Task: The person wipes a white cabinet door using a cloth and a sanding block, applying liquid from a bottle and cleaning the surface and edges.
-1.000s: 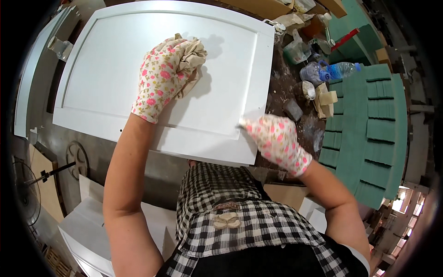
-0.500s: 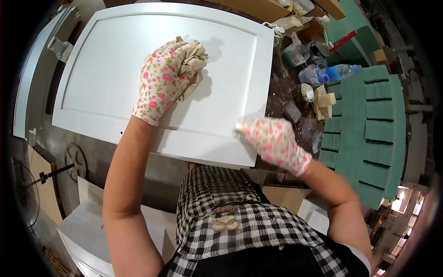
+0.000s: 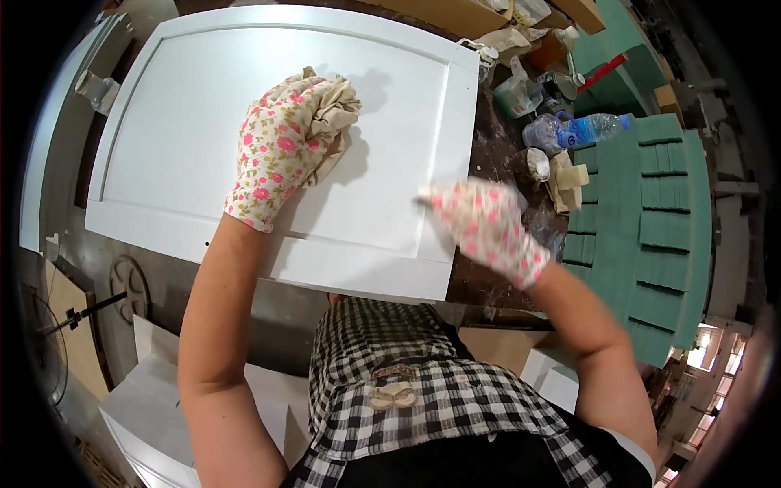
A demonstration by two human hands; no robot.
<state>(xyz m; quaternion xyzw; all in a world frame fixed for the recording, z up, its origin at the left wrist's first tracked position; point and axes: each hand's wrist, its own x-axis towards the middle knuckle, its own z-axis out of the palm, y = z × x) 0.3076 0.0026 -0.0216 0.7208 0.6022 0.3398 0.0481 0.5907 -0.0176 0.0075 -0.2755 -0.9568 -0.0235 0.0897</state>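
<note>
A white panel door [image 3: 195,106] with a raised frame lies flat before me. My left hand [image 3: 272,154], in a flower-print glove, is closed round a crumpled beige cloth [image 3: 338,106] over the panel's middle. My right hand [image 3: 484,228], gloved alike and blurred by motion, is at the groove along the door's right frame rail. Its fingers are pinched together, and a small pale bit with a darker edge shows at the tips; what it is I cannot make out.
On the dark bench [image 3: 496,268] right of the door stand plastic bottles [image 3: 598,128], a cut jug [image 3: 518,93] and a pale block [image 3: 573,176]. Stacked green pads [image 3: 626,244] lie farther right. Another white panel [image 3: 65,122] stands at far left; a fan [image 3: 53,358] is below it.
My right hand has slid up along the door's right rail, away from me. The left hand and cloth stay in about the same place on the panel.
</note>
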